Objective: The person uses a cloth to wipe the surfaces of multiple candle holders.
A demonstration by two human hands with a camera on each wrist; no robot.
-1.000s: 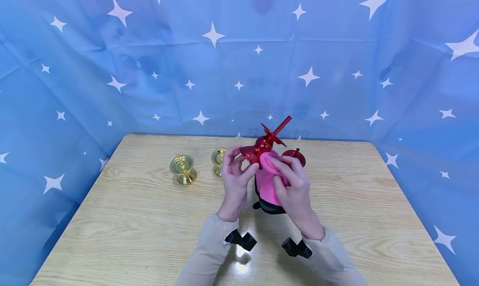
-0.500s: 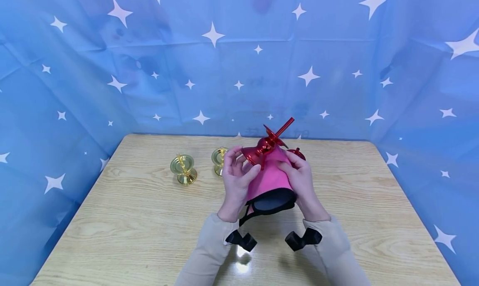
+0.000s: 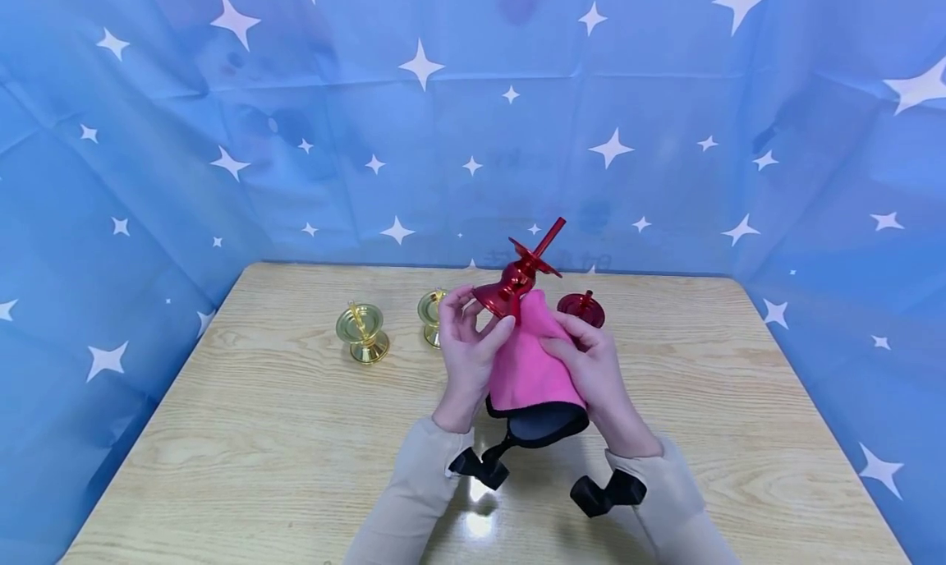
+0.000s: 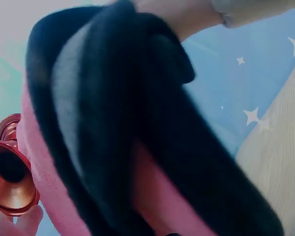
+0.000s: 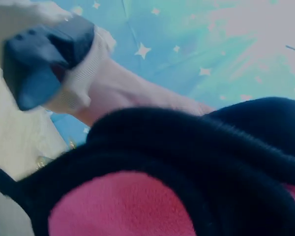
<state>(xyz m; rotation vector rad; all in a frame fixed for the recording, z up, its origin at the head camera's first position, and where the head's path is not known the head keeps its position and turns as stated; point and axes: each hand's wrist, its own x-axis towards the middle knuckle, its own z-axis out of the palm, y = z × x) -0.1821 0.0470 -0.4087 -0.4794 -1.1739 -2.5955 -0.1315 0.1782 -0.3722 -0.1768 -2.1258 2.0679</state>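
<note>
My left hand [image 3: 467, 364] holds a shiny red candle holder [image 3: 516, 279] by its flared base, tilted with its thin stem pointing up and right. In the left wrist view, the hollow underside of the candle holder [image 4: 20, 192] shows at the left. With bent fingers my right hand [image 3: 600, 372] grips a pink cloth [image 3: 528, 376] with black edging and a dark grey reverse. The top of the cloth lies against the red base, and its lower end hangs between both wrists. In the right wrist view, folds of the cloth [image 5: 123, 206] hide the right fingers.
A second red candle holder [image 3: 581, 309] stands behind my right hand. To the left are two gold candle holders, one [image 3: 360, 327] farther out and one [image 3: 431, 310] partly behind my left hand. Blue star-patterned fabric [image 3: 473, 121] borders the wooden table [image 3: 259, 434].
The right hand has shifted lower on the cloth, which was bunched at the red base and now hangs down with its dark reverse showing. The candle holder has tipped slightly more upright.
</note>
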